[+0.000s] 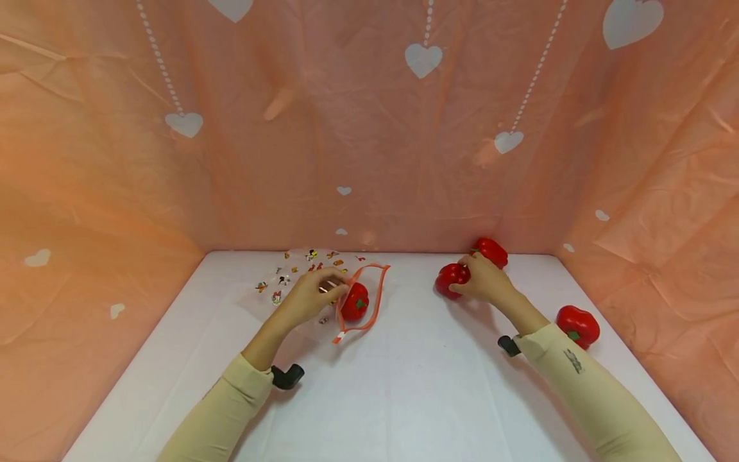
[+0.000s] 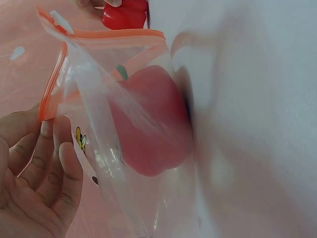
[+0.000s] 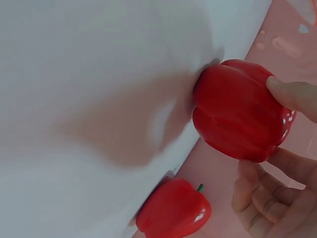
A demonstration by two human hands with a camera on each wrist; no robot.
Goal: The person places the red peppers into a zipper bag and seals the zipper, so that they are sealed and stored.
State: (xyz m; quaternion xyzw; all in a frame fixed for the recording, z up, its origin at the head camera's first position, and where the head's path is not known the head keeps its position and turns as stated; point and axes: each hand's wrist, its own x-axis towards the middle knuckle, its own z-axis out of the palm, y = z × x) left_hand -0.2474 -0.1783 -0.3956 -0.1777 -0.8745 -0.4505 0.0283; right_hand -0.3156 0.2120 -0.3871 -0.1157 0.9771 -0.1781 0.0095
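While peppers (image 1: pixel 577 323) dot the white table (image 1: pixel 416 398), heart-printed sheeting (image 1: pixel 358 141) backs it.

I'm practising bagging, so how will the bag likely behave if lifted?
The bag will probably flop, being creased, clear film. Its orange rim seems stiffer, bowing open. The rounded pepper inside may roll out, lying close to that rim.

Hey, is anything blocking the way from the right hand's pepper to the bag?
Nothing visible does: only white tabletop lies between the held pepper in the right hand and the bag. Another pepper sits just inside its opening.
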